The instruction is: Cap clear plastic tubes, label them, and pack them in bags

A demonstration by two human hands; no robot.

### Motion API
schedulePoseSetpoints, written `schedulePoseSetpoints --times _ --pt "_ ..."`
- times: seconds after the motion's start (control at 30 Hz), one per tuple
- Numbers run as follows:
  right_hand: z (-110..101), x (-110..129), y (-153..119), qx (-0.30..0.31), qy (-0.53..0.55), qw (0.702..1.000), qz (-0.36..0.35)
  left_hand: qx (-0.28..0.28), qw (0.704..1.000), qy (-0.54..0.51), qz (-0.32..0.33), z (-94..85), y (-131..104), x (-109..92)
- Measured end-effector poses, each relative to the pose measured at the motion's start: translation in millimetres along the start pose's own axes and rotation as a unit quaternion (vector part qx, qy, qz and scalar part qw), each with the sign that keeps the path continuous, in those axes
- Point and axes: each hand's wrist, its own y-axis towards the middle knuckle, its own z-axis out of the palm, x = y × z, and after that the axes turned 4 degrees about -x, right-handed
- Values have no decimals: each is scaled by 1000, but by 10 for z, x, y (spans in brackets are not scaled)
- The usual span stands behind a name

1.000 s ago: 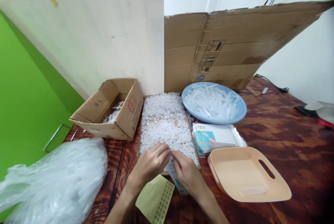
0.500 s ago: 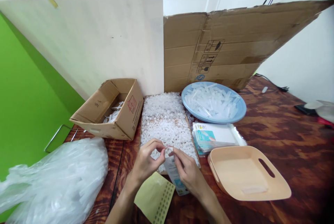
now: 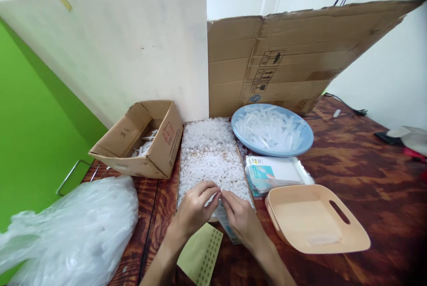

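Two hands (image 3: pixel 195 206) (image 3: pixel 242 217) over red-brown wood-grain table (image 3: pixel 350 161); white board (image 3: pixel 133 54) behind.

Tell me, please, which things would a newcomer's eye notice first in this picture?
Probably the heap of white pieces at the centre, with the left hand and right hand pinching a small white item over its near end. Right of the heap's far end, the blue basin of translucent strips stands out. A bulging plastic bag lies at the lower left.

We take this for a small workshop. Loose white pieces (image 3: pixel 208 157), a basin (image 3: pixel 308 138) of plastic parts (image 3: pixel 268 126) and stacked printed packets (image 3: pixel 280 172) crowd our wooden table (image 3: pixel 360 166).
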Motion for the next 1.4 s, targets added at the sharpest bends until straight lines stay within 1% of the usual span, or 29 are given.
schedulePoseSetpoints --times 0.07,0.13,0.27,0.43,0.5,0.63,0.73,0.8,0.9,1.0,1.07,1.2,1.4 --pt "9 -17 -8 1 -31 999 -12 9 1000 11 9 -16 6 4" --pt "15 -27 -13 5 -57 998 -21 31 999 25 21 -38 7 17" --pt "15 -21 -18 12 -75 997 -26 72 996 34 34 -84 -7 51" --pt "-5 -23 -25 9 -69 997 -37 70 997 19 36 -116 -47 80" --pt "-6 -36 -25 15 -83 995 -46 71 996 27 43 -122 -60 80" --pt "2 -54 -27 29 -117 992 -49 89 992 57 68 -122 -65 51" --pt "4 -44 -31 33 -121 991 -46 82 992 73 68 -94 -61 19" --pt "4 -34 -35 31 -116 992 -44 63 995 66 51 -66 -61 -2" --pt "5 -31 -41 11 -90 995 -41 21 999 33 18 -31 -64 -30" --pt "5 -38 -43 -10 -43 998 -34 -9 999 -21 -24 -26 -50 -62" --pt "0 -39 -41 -13 -10 1000 -27 -20 996 -65 -56 -42 -25 -89" --pt "-18 -20 -34 -18 54 998 -2 -23 981 -140 -130 -98 32 -143" --pt "-37 42 -18 -20 133 990 32 -2 947 -211 -243 -141 44 -162"
